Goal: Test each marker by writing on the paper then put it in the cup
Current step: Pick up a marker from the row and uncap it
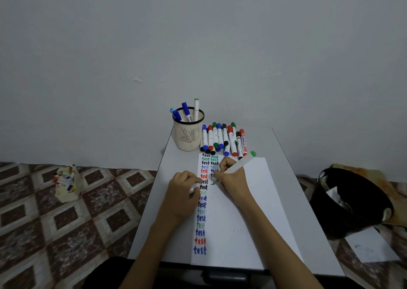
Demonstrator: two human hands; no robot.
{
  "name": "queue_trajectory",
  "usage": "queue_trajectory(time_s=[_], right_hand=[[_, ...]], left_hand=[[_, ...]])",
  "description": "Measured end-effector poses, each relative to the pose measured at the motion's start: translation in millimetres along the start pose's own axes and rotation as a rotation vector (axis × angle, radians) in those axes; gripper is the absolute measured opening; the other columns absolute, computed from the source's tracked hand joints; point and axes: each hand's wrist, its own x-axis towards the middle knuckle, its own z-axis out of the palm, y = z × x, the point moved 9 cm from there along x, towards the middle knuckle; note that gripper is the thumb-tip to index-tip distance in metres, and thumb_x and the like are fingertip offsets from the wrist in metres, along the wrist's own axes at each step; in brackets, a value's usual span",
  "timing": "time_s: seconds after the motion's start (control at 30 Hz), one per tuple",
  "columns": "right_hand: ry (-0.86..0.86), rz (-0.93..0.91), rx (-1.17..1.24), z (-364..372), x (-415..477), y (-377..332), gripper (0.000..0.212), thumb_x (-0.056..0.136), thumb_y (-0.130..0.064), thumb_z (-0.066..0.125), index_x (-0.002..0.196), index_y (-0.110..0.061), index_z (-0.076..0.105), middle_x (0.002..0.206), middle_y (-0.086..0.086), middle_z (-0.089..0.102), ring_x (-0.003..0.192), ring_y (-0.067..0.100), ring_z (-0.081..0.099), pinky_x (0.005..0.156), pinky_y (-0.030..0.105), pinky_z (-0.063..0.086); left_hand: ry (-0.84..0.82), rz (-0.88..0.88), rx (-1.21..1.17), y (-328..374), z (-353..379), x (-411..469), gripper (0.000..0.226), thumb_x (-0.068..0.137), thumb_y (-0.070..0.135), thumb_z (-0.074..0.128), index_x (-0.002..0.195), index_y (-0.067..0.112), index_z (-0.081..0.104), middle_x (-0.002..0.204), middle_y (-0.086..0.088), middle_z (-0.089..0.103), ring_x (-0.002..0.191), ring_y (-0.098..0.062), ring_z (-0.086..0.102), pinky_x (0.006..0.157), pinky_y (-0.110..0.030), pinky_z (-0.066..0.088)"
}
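Head view, centre frame: the right hand (229, 174) grips a white marker (239, 164), fingers clamped round the barrel. The tip is down on the paper (242, 211) and the green rear end points to the upper right. The tip sits in the second column of "test" words, below its last entry.

At left of centre, the left hand (182, 191) rests on the paper's left part, beside the first column. Its fingers are curled round a small white piece (191, 190); what it is cannot be told.

On the bench (308, 211) the paper lies flat, bearing one long column of coloured "test" words and a shorter second column.

Above the paper, the cup (188, 134) stands near the bench's far edge with several markers upright in it. Just right of it, a row of capped markers (222, 138) lies packed side by side.

On the floor there is a box (67, 185) of markers at left frame, and a black bin (352, 200) and a loose sheet (372, 244) at right.
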Motion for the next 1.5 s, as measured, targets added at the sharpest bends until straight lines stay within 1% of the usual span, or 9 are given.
queue_trajectory(time_s=[0.13,0.27,0.4,0.47,0.67,0.8,1.13,1.4,1.5], right_hand=[[0.012,-0.008,0.003,-2.4,-0.5,0.7,0.032,0.076,0.012,0.063,0.066,-0.009,0.041,0.063,0.012,0.044,0.057,0.013,0.041,0.049,0.013,0.039],[-0.016,-0.017,-0.020,2.1,-2.0,-1.1,0.033,0.074,0.012,0.064,0.065,-0.009,0.041,0.062,0.011,0.043,0.056,0.011,0.039,0.048,0.012,0.037],[-0.041,0.003,-0.006,2.5,-0.7,1.3,0.037,0.072,0.014,0.064,0.061,-0.012,0.040,0.056,0.004,0.043,0.053,0.010,0.040,0.052,0.021,0.040],[-0.017,0.002,0.025,-1.5,-1.0,2.9,0.037,0.071,0.016,0.063,0.061,-0.011,0.040,0.057,0.006,0.042,0.053,0.013,0.039,0.051,0.023,0.039],[0.006,-0.024,0.013,-0.1,-3.9,-4.9,0.040,0.074,0.017,0.061,0.061,-0.012,0.037,0.057,0.002,0.041,0.054,0.007,0.038,0.051,0.012,0.039],[0.000,-0.031,0.002,-0.7,-3.9,-4.9,0.038,0.075,0.014,0.063,0.063,-0.012,0.039,0.060,0.007,0.042,0.058,0.012,0.041,0.052,0.013,0.041],[0.022,-0.051,0.040,-4.8,-6.9,-12.4,0.040,0.073,0.023,0.055,0.062,-0.010,0.036,0.057,0.004,0.038,0.044,-0.002,0.041,0.046,0.008,0.037],[-0.028,-0.042,0.031,-0.9,-7.5,-12.2,0.042,0.073,0.023,0.057,0.058,-0.012,0.037,0.055,-0.002,0.041,0.045,-0.004,0.045,0.047,0.009,0.038],[0.013,-0.042,0.048,-6.1,-5.7,-9.9,0.040,0.071,0.022,0.057,0.059,-0.011,0.037,0.055,0.001,0.041,0.045,-0.001,0.042,0.047,0.011,0.039]], left_hand=[[-0.002,0.006,0.005,0.2,0.3,0.6,0.027,0.081,0.027,0.048,0.091,0.012,0.068,0.092,-0.005,0.065,0.081,-0.019,0.058,0.070,-0.031,0.052],[-0.005,0.004,0.011,0.2,0.0,1.2,0.029,0.080,0.027,0.046,0.091,0.012,0.068,0.091,-0.005,0.065,0.081,-0.019,0.057,0.070,-0.032,0.052],[-0.012,0.000,0.011,0.1,0.4,1.2,0.031,0.080,0.029,0.045,0.091,0.012,0.068,0.091,-0.005,0.065,0.082,-0.019,0.056,0.071,-0.030,0.051],[-0.016,-0.005,0.010,-0.5,0.9,1.2,0.032,0.081,0.030,0.044,0.092,0.012,0.068,0.092,-0.004,0.065,0.083,-0.018,0.056,0.072,-0.029,0.050],[-0.022,-0.008,0.010,-2.2,1.8,0.9,0.032,0.082,0.031,0.045,0.093,0.011,0.068,0.092,-0.005,0.065,0.082,-0.018,0.057,0.071,-0.030,0.052],[-0.025,-0.010,0.008,-1.5,2.2,2.0,0.033,0.082,0.031,0.045,0.093,0.011,0.069,0.093,-0.006,0.066,0.082,-0.018,0.057,0.071,-0.030,0.052],[-0.022,-0.007,0.015,-0.2,0.8,2.2,0.031,0.080,0.028,0.045,0.091,0.011,0.069,0.091,-0.005,0.065,0.081,-0.020,0.057,0.069,-0.031,0.051],[-0.029,-0.018,0.000,0.8,0.3,1.8,0.035,0.081,0.032,0.042,0.092,0.011,0.068,0.092,-0.005,0.065,0.082,-0.018,0.056,0.070,-0.029,0.050],[-0.034,-0.013,0.004,1.0,0.7,2.1,0.033,0.081,0.030,0.043,0.092,0.011,0.068,0.091,-0.005,0.065,0.081,-0.019,0.056,0.069,-0.031,0.051]])
